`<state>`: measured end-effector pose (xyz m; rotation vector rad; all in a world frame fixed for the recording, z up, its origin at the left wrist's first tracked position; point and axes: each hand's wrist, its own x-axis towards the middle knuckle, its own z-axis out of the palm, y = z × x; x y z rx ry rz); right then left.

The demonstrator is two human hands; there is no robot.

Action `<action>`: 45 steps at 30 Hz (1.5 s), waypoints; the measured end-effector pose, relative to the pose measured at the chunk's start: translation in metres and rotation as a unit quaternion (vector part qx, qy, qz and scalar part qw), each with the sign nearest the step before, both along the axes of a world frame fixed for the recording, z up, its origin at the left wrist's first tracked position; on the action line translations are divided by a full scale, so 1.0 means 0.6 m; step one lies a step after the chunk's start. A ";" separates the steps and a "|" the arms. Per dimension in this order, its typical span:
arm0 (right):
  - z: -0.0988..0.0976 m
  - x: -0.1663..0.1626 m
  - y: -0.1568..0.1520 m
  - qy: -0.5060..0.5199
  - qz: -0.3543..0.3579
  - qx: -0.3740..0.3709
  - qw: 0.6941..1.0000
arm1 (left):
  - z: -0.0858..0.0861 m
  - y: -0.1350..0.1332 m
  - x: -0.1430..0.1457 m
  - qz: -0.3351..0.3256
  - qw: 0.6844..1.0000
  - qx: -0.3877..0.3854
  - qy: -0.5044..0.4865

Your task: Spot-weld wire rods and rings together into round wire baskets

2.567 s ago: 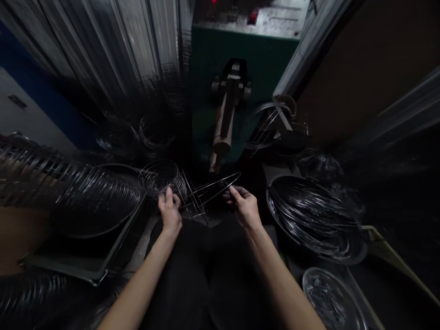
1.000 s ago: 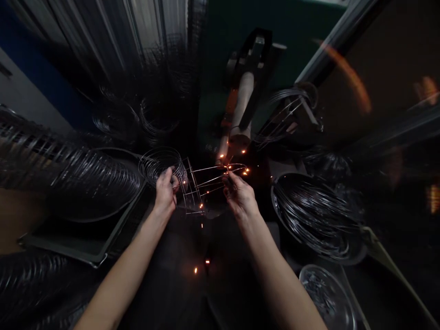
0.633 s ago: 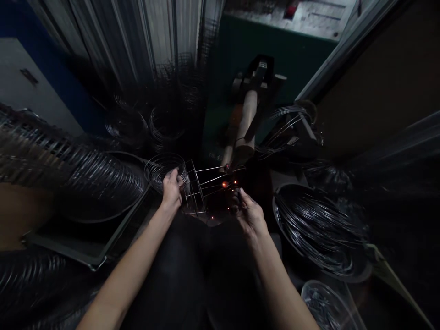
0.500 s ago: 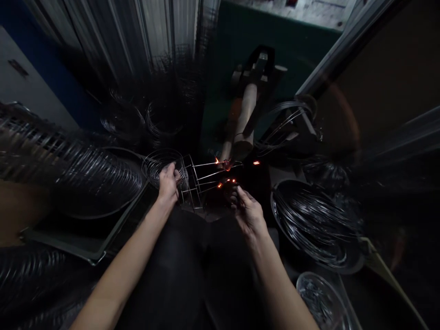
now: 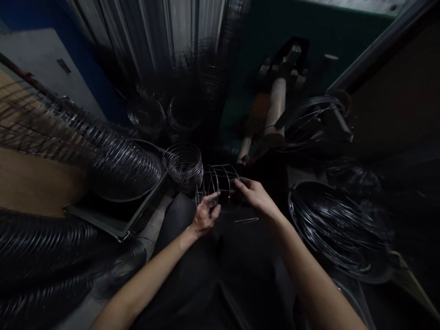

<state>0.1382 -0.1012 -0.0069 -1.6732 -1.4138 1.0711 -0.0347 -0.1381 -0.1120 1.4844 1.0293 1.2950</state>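
Note:
A small cage of wire rings joined by straight wires [image 5: 217, 178] lies on its side in front of me. My left hand [image 5: 205, 216] is closed on its lower left part, thumb and fingers pinching the wire. At the cage's right end, my right hand [image 5: 253, 195] is closed, with its fingertips on the end ring. A tiny red glow shows below the cage, between the hands. Just beyond the cage are the round metal arms [image 5: 275, 107] of a green machine [image 5: 237, 110], apart from the wires.
A stack of wire rings [image 5: 183, 160] stands left of the cage. Farther left, many rings hang along a rod [image 5: 24, 73] above a green-edged tray [image 5: 99, 224]. On the right is a round basin [image 5: 378, 275] with bent wires [image 5: 326, 224]. A loose wire [image 5: 246, 220] lies near my lap.
The wire cage has moved away from the metal arms, toward me, and turned. Both hands have come closer together. The bright sparks are gone, and my view has shifted left.

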 end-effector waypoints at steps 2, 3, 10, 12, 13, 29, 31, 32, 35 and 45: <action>-0.033 0.016 -0.018 0.093 -0.009 -0.036 0.995 | -0.015 -0.010 -0.017 -0.012 1.000 0.023 0.003; -0.051 0.021 -0.033 0.123 -0.018 -0.036 0.992 | -0.021 -0.008 -0.027 0.015 1.000 0.002 -0.018; -0.175 0.006 -0.149 0.033 0.002 0.058 0.998 | -0.005 0.064 -0.043 0.038 0.846 -0.450 -0.281; -0.186 0.017 -0.182 -0.006 0.021 0.077 0.997 | 0.006 0.070 -0.024 0.090 0.823 -0.480 -0.289; -0.187 0.034 -0.200 -0.019 0.018 0.086 0.996 | 0.011 0.069 -0.016 0.116 0.820 -0.482 -0.284; -0.288 0.364 -0.494 -0.285 -0.381 -0.261 0.840 | 0.046 0.041 0.079 0.191 0.921 -0.263 -0.216; -0.302 0.375 -0.503 -0.316 -0.384 -0.264 0.827 | 0.040 0.053 0.079 0.194 0.931 -0.221 -0.217; -0.306 0.379 -0.508 -0.329 -0.381 -0.259 0.824 | 0.037 0.056 0.077 0.193 0.934 -0.205 -0.219; -0.292 0.381 -0.513 -0.366 -0.348 -0.239 0.829 | 0.034 0.062 0.068 0.200 0.937 -0.170 -0.231; -0.109 0.210 -0.256 -0.184 -0.283 -0.009 0.941 | 0.047 0.063 0.054 0.213 0.947 -0.131 -0.203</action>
